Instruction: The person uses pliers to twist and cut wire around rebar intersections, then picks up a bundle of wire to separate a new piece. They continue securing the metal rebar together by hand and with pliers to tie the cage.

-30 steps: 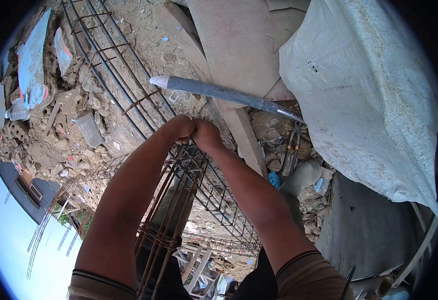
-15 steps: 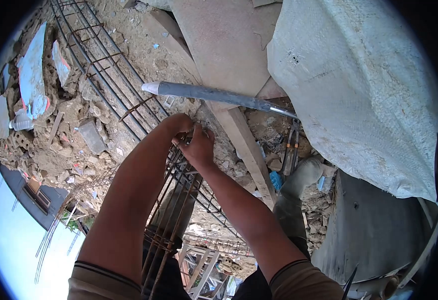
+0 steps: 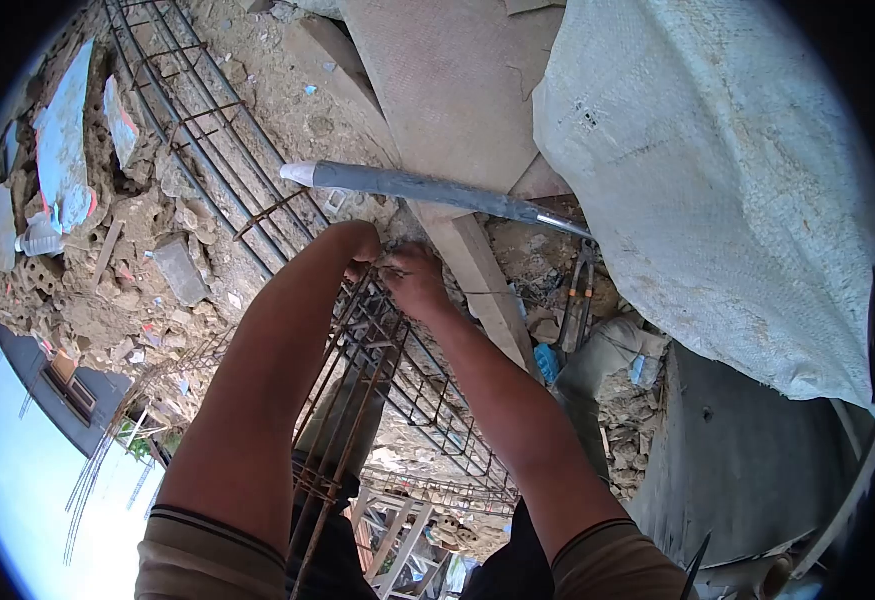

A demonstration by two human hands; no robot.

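A long rebar cage (image 3: 220,118) runs from the upper left, under my hands, down between my legs. At the bars, my left hand (image 3: 356,246) is bent at the wrist with curled fingers; what it grips is hidden. Close beside it, my right hand (image 3: 416,280) has its fingers pinched together at the cage. A thin dark wire (image 3: 486,293) sticks out to the right from behind my right hand, over a wooden beam (image 3: 493,310). Just beyond both hands lies a dark pipe (image 3: 408,184) with a pale wrapped end.
Orange-handled cutters (image 3: 578,292) lie near my boot (image 3: 608,350). A large white woven sheet (image 3: 698,190) covers the right side. Broken blocks and rubble (image 3: 180,270) spread at left, with a plastic bottle (image 3: 42,238). A dark curved sheet (image 3: 748,450) stands at lower right.
My right hand has shifted slightly right and down, and its fingers have folded in. The thin wire now shows to its right. My left hand has barely moved.
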